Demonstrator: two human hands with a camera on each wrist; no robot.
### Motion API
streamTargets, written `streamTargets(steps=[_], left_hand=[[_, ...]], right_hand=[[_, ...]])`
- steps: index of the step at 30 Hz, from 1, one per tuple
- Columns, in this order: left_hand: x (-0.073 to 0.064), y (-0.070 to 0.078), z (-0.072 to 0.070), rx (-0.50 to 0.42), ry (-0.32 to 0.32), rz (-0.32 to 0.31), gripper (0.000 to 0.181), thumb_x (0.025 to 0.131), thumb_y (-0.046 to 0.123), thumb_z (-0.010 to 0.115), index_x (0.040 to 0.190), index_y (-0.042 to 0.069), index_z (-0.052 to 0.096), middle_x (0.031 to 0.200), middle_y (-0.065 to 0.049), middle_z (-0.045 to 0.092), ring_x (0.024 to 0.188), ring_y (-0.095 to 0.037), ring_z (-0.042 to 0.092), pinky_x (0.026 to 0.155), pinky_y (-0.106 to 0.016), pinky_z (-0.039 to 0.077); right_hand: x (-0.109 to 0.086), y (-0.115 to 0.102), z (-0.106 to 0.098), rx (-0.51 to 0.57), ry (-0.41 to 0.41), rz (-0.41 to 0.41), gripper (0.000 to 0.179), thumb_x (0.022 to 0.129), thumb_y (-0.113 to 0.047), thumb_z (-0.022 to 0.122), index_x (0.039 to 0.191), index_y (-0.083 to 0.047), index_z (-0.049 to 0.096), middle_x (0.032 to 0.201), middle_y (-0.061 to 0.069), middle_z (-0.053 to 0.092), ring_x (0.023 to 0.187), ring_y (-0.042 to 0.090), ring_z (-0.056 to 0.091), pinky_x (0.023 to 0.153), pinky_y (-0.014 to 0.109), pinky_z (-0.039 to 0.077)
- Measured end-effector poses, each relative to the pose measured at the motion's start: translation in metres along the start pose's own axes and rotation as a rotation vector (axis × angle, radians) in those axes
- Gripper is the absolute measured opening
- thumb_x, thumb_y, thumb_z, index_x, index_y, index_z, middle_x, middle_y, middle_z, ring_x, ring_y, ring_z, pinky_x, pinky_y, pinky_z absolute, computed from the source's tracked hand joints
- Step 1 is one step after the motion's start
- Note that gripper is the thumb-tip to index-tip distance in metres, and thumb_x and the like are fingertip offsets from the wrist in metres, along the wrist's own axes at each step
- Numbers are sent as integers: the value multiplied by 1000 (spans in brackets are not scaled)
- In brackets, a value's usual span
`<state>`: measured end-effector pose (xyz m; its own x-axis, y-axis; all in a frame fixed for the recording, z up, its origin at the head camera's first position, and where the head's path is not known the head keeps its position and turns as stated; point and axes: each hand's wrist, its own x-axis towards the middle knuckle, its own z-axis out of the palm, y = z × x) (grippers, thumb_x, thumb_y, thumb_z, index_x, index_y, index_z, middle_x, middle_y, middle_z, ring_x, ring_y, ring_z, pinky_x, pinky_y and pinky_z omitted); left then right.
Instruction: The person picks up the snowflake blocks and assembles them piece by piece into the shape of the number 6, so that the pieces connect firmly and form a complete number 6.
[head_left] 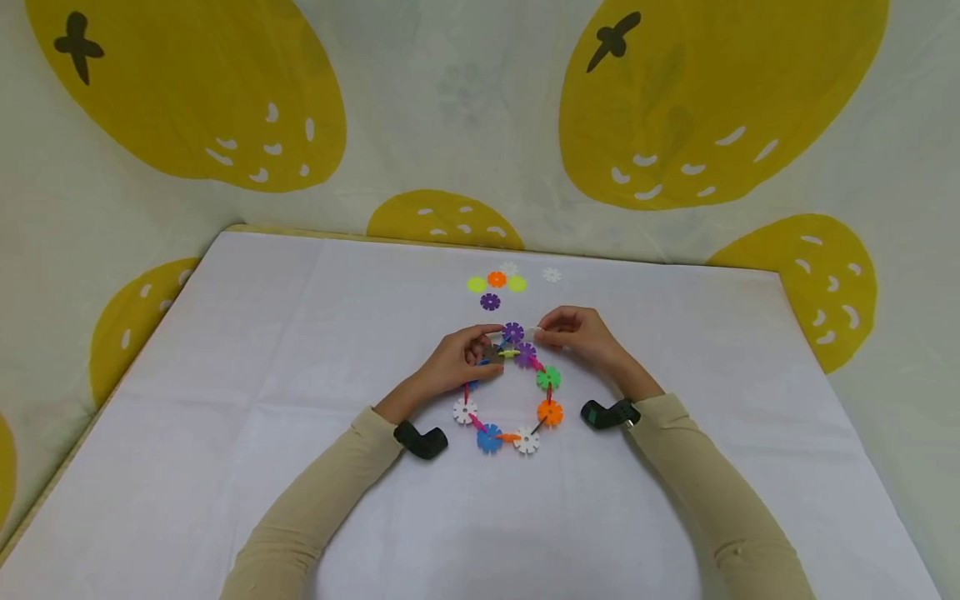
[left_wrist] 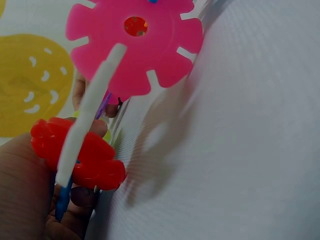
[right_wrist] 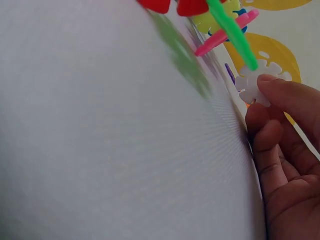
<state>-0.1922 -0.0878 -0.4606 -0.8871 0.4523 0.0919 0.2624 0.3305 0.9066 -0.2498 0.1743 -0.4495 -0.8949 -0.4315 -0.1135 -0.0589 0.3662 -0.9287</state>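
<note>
Notched plastic snowflake discs are slotted together in a ring, with flat discs such as the orange one (head_left: 551, 413) and the blue one (head_left: 490, 438) joined by discs standing on edge. My left hand (head_left: 456, 360) grips the ring's upper left part, around a dark grey disc (head_left: 492, 354). Beside its fingertips is a purple disc (head_left: 513, 332) at the top. My right hand (head_left: 576, 333) pinches a white disc (right_wrist: 251, 86) between thumb and fingers, close to the right of that purple disc. A red disc (left_wrist: 95, 167) shows near the left palm in the left wrist view.
Loose discs lie beyond the hands on the white-covered table (head_left: 360, 333): a purple one (head_left: 491, 302), an orange one (head_left: 497, 279), two yellow ones and white ones, including one farther right (head_left: 552, 274). A fruit-patterned cloth (head_left: 450, 125) hangs behind the table.
</note>
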Motion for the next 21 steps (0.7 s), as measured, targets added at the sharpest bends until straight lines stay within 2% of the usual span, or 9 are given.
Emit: streamTargets(steps=[5, 10, 16, 21], left_hand=[[0, 0, 0, 8, -3, 8, 61, 83, 11, 78, 139, 3, 52, 99, -10, 59, 69, -9, 45, 62, -20, 38], [0, -2, -1, 7, 0, 17, 61, 83, 12, 78, 138, 2, 54, 94, -8, 59, 69, -9, 46, 63, -21, 39], [0, -3, -1, 1, -7, 23, 59, 83, 12, 78, 136, 0, 55, 88, -5, 58, 68, -9, 46, 62, -21, 40], [0, -5, -1, 17, -19, 20, 57, 83, 12, 78, 135, 0, 56, 84, -4, 57, 67, -9, 45, 61, -21, 39]], right_hand=[[2, 3, 1, -5, 19, -2, 24, 87, -18, 76, 100, 0, 69, 88, 1, 70, 76, 13, 63, 70, 22, 52], [4, 0, 4, 10, 10, -6, 25, 87, -17, 76, 101, 2, 69, 91, 5, 71, 81, 11, 67, 76, 21, 53], [6, 0, 6, 36, 14, -10, 24, 84, -10, 77, 100, 7, 70, 91, 12, 72, 78, 10, 67, 75, 21, 54], [6, 2, 8, 35, 26, -27, 21, 84, -8, 77, 98, 7, 71, 87, 7, 72, 75, 9, 66, 73, 20, 54]])
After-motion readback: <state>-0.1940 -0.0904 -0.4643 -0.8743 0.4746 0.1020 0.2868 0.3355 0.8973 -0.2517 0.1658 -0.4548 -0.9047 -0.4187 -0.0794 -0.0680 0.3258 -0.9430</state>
